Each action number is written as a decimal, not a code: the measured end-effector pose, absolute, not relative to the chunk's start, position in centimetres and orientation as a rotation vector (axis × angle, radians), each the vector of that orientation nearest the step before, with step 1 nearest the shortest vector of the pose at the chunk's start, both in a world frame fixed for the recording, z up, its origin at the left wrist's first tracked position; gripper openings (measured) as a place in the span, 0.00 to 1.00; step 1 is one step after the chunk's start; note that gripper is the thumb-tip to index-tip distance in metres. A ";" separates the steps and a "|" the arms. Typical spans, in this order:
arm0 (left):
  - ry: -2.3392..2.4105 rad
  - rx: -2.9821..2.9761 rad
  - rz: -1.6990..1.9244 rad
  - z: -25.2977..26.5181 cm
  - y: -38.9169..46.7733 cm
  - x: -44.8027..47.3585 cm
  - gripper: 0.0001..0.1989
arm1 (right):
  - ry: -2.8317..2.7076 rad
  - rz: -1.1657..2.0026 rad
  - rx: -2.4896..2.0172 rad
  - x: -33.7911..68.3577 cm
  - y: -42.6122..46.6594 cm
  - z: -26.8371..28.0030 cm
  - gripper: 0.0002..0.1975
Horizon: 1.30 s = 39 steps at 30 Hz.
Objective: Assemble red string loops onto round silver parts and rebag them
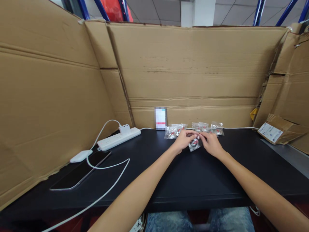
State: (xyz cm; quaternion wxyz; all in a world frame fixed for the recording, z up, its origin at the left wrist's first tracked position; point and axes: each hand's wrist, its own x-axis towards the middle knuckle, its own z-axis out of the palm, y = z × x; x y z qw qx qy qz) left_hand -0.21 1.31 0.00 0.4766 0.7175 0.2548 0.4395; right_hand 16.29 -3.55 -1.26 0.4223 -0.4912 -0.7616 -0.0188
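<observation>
two hands over a black desk (188,180), seen from the head. the left hand (185,138) and right hand (212,144) meet at the upper edge of a small clear bag (194,145); the fingers of each are drawn in narrow and pinch the plastic, the tips of the two hands close together. the bag hangs toward the desk's near side, between the hands, with a round, dark and silvery part and a red mark showing through; whether its lower end touches the desk cannot be told.

behind the hands lie more bags of the same kind: a cluster (172,132) beyond the left hand, a row (200,126) just past the fingertips, and a single packet (217,129) beyond the right hand. a phone (160,118) stands upright against the cardboard (193,77), its screen blurred.

at left, a white strip (118,140) carries a charger (125,129); a cable (112,167) loops from it across a dark tablet (77,174), near a white block (80,156). at right, a crumpled brown parcel (287,129) bears a white label (270,132).
</observation>
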 end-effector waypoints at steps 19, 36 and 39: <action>0.673 0.993 1.094 0.4 2.7 -0.9 0.16 | -1.228 0.591 -1.077 17.3 -1.7 -2.4 0.14; 0.613 1.134 1.222 0.5 2.6 -1.1 0.19 | -1.343 0.622 -1.032 17.3 -1.6 -2.4 0.13; 0.602 1.164 1.231 0.6 2.6 -1.3 0.20 | -1.378 0.538 -1.111 17.6 -1.3 -2.8 0.12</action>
